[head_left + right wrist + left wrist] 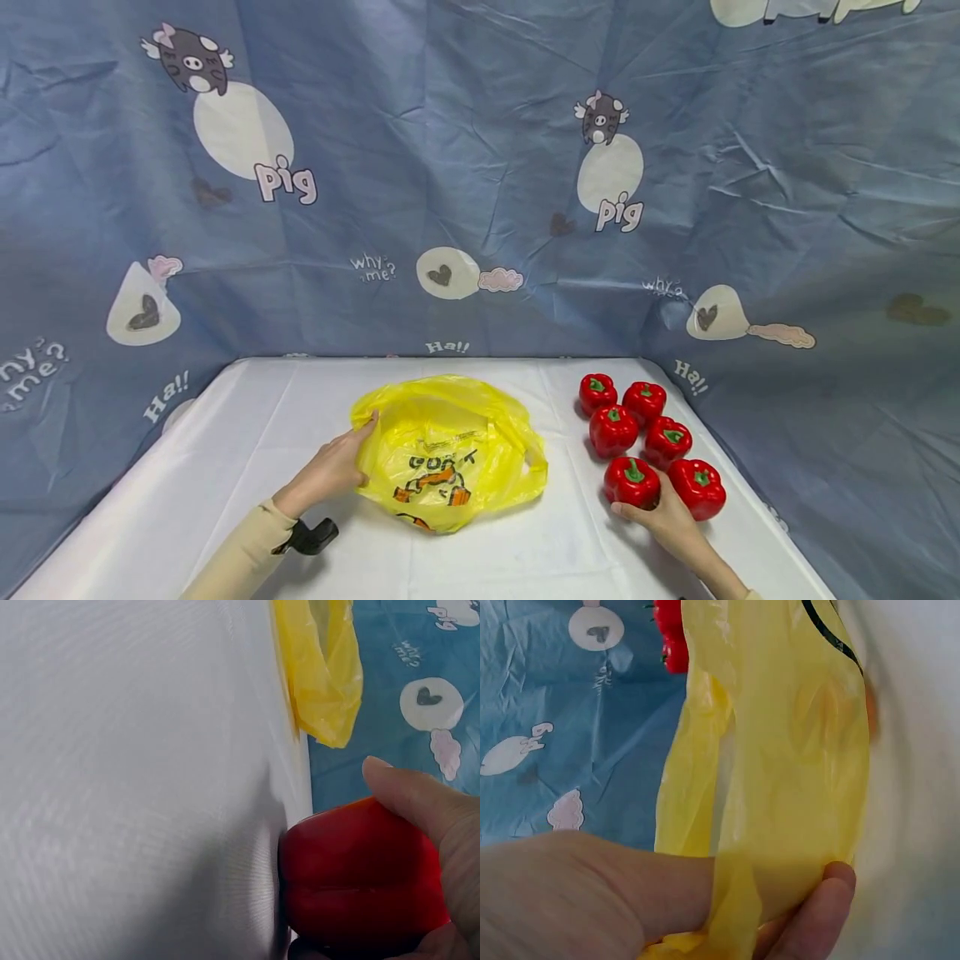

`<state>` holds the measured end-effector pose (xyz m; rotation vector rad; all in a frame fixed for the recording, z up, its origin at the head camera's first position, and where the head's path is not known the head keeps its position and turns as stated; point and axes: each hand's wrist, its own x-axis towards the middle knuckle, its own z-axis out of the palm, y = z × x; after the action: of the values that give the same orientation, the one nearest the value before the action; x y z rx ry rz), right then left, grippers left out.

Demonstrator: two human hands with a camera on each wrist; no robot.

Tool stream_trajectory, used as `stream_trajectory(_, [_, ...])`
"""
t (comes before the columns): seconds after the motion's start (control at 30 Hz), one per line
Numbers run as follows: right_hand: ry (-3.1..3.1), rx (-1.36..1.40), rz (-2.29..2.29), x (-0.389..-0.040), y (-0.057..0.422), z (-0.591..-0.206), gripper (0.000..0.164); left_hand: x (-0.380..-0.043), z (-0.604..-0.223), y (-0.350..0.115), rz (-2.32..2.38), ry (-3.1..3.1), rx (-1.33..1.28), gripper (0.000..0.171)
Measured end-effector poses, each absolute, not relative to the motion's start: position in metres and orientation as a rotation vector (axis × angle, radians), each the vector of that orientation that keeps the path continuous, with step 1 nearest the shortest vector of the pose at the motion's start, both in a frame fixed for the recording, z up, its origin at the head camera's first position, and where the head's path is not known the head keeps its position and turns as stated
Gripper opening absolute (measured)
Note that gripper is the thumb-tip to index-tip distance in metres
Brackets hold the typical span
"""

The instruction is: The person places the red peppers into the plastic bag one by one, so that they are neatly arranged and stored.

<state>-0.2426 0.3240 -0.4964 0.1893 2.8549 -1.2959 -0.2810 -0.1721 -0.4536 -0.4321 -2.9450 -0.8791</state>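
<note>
A yellow plastic bag (480,492) with printed letters and an orange-and-black figure lies with its mouth spread wide on the table. At its left edge, my left hand (333,467) grips the plastic; in the left wrist view the thumb runs behind the yellow film and the fingertips (817,915) curl at its outer side. Over on the right, my right hand (671,512) holds a red bell pepper (632,482) with a green stem, fingers and thumb around its sides. The right wrist view has this pepper (360,877) low against the white cloth, its underside hidden.
Several more red bell peppers stand close together beyond and beside the right hand, among them a large one (697,490) just to its right. White cloth (465,575) covers the table. A blue patterned curtain (480,167) rises behind and along both sides.
</note>
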Motion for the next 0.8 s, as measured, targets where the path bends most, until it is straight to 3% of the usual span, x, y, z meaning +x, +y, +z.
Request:
stream_trajectory(0.3, [2.853,0.211,-1.281,-0.244,0.325,-0.499,0.106,-0.284,-0.458,-0.183,-0.997,-3.005,-0.35,0.096])
stream_trajectory(0.6, [2.862,0.224,-1.303,-0.245,0.327,-0.5,0.1,-0.293,-0.466,-0.187,-1.031,-2.923,-0.251,0.07])
stream_trajectory(0.8, [2.869,0.243,-1.39,-0.245,0.32,-0.502,0.098,-0.298,-0.469,-0.187,-1.07,-2.884,-0.275,0.067])
